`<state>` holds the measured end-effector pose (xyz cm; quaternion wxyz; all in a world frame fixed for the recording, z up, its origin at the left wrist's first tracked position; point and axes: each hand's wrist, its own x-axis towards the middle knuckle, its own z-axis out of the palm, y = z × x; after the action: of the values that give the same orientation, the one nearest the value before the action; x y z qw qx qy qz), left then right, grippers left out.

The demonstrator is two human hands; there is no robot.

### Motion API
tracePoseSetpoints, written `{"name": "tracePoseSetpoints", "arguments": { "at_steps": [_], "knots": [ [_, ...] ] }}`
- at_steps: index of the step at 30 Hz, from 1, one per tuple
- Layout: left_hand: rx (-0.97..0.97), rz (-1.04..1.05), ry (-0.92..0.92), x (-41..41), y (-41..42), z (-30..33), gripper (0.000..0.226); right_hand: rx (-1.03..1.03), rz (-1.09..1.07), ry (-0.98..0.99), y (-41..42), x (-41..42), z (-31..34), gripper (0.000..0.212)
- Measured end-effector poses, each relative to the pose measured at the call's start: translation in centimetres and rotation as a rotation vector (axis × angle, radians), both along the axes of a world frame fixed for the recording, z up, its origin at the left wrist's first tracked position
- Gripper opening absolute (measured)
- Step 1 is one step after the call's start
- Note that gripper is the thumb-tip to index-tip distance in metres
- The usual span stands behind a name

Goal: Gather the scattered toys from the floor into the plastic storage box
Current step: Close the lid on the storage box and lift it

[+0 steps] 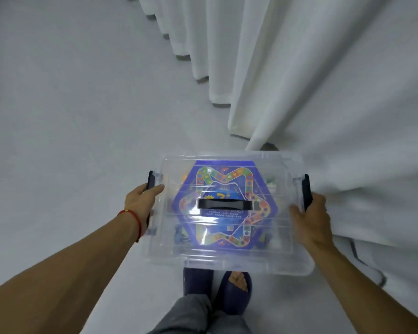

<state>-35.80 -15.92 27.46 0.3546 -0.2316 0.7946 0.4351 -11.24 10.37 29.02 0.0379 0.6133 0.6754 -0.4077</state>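
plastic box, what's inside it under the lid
Through the clear lid of the plastic storage box, a blue hexagonal game board lies flat. Small toys show blurred at its edges; whatever is beneath it is covered.

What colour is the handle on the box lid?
Black handle, centred on the clear lid; head view.

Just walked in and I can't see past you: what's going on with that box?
A person stands on the pale floor beside a white curtain, holding a clear plastic storage box in both hands. The left hand and right hand grip its two ends by the dark side latches. The lid is on, its black handle on top, and a colourful game board shows through it. No loose toys are in view.
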Motion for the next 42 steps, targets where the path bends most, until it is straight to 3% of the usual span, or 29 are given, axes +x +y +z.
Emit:
{"name": "tracePoseSetpoints", "arguments": {
  "at_steps": [6,9,12,16,22,27,36,39,42],
  "knots": [
    [0.057,0.199,-0.155,-2.8,-4.2,21.7,0.033,-0.085,0.082,0.028,-0.6,-6.4,19.5,0.044],
    [0.156,0.27,-0.103,-4.7,-6.6,34.3,0.022,-0.085,0.177,0.065,-1.4,-11.2,30.8,0.044],
    [0.234,0.343,-0.03,-7.3,-9.4,45.0,0.028,-0.066,0.246,0.121,-2.5,-16.4,41.0,0.04],
    [0.334,0.35,0.051,-13.3,-12.6,54.1,0.038,-0.038,0.331,0.199,-3.3,-24.8,50.3,0.037],
    [0.361,0.337,0.123,-27.1,-17.3,60.0,0.056,0.049,0.415,0.279,-6.2,-40.0,58.4,0.037],
    [0.376,0.283,0.138,-41.3,-19.6,63.6,0.05,0.07,0.361,0.314,-9.4,-53.1,61.7,0.043],
    [0.352,0.408,0.191,-64.7,-19.0,64.5,0.034,-0.079,0.353,0.381,-9.4,-76.9,59.5,0.044],
    [0.301,0.446,0.158,-72.6,-17.2,64.3,0.038,-0.159,0.389,0.441,-7.5,-85.6,58.3,0.035],
    [0.255,0.5,0.096,-79.9,-15.8,64.5,0.042,-0.186,0.446,0.425,-4.9,-94.4,58.1,0.04]
  ]
}}
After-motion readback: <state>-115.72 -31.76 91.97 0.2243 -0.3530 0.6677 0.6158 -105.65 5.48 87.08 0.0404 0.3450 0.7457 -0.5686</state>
